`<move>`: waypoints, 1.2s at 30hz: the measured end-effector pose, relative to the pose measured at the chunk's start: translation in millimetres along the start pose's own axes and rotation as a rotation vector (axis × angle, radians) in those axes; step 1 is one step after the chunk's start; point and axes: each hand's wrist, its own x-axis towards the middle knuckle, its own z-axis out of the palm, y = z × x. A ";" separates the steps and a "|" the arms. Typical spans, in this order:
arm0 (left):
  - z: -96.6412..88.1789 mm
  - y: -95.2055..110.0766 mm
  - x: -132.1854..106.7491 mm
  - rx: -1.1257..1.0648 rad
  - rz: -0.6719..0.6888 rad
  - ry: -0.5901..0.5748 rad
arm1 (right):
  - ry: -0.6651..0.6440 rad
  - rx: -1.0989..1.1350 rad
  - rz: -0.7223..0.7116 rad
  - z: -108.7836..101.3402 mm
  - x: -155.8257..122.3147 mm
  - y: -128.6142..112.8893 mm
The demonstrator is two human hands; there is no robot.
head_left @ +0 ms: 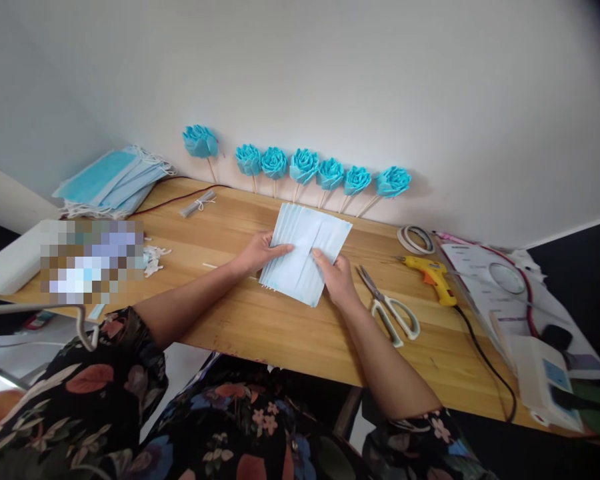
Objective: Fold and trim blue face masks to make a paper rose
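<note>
Between my two hands is a pale blue face mask (300,267), or a few mask sheets lying together, with its pleats spread partly open and no ear loops showing. My left hand (260,253) grips its left edge, thumb on top and fingers hidden underneath. On the right side, my right hand (336,275) pinches it the same way, thumb pressed near the middle fold. White-handled scissors (393,310) lie on the wooden table (260,333) just right of my right hand. Behind the mask, several blue rose-like flowers (304,167) on thin sticks lean against the wall.
A pile of blue masks (113,180) lies back left, near a bundle of thin grey sticks (198,203) and white scraps (155,259). At right are a yellow glue gun (433,277) with its black cord, tape rolls (416,240) and a white plastic box (545,380).
</note>
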 end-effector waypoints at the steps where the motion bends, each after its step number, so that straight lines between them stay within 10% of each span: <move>1: 0.1 0.5 -0.5 0.004 0.000 -0.004 | 0.006 0.013 0.000 0.1 0.0 -0.3; 21: -7.5 -3.4 2.8 0.052 0.012 -0.133 | 0.109 -0.001 -0.024 -0.1 2.6 1.7; 36: -10.3 1.7 2.8 0.084 0.317 0.052 | 0.018 -0.037 -0.232 -0.4 3.9 3.7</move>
